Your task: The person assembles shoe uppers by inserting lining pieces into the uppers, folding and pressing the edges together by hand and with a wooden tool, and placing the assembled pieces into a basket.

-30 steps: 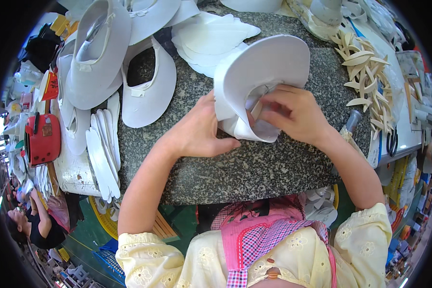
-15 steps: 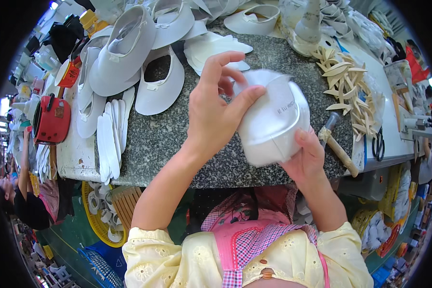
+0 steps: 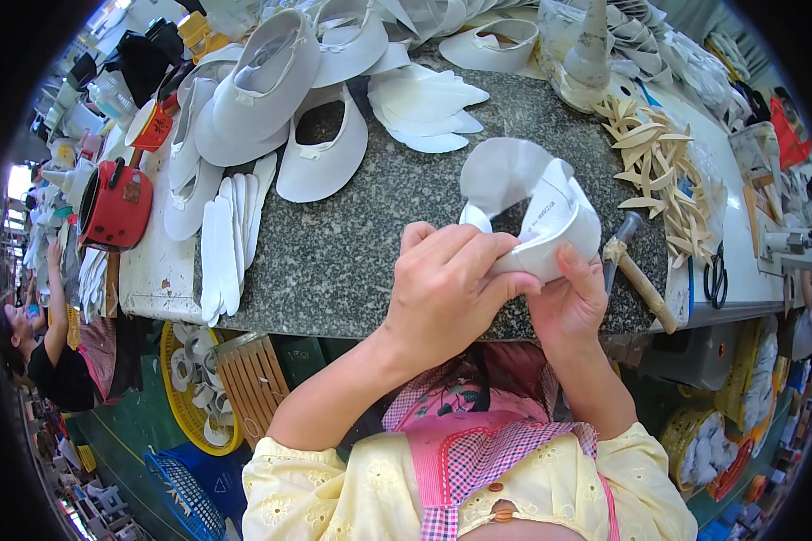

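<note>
Over the front part of the dark speckled stone slab [image 3: 334, 270], I hold a white shoe upper [image 3: 564, 221], curved into an open loop with small print on its inner face. My left hand [image 3: 460, 284] is closed on its near left edge, thumb and fingers pinching the rim. My right hand [image 3: 573, 293] grips the right side from below, with the thumb on the outer face. Beyond my hands lies a fan of flat white pieces [image 3: 429, 104]. Several finished-looking white uppers [image 3: 325, 167] stand to the left, beside a stack of narrow white strips [image 3: 230, 239].
Right of my hands lie a wooden-handled tool [image 3: 645, 287], a pile of beige crescent pieces [image 3: 668, 171] and black scissors [image 3: 715, 279]. A red pot [image 3: 117, 206] stands at left. Below are a yellow basket [image 3: 173, 388] and a slatted wooden stool [image 3: 251, 379]. A co-worker [image 3: 63, 352] is far left.
My left hand has come down from above the upper and now pinches its near left edge. The upper has turned, so its open loop shows. My view has shifted slightly.
</note>
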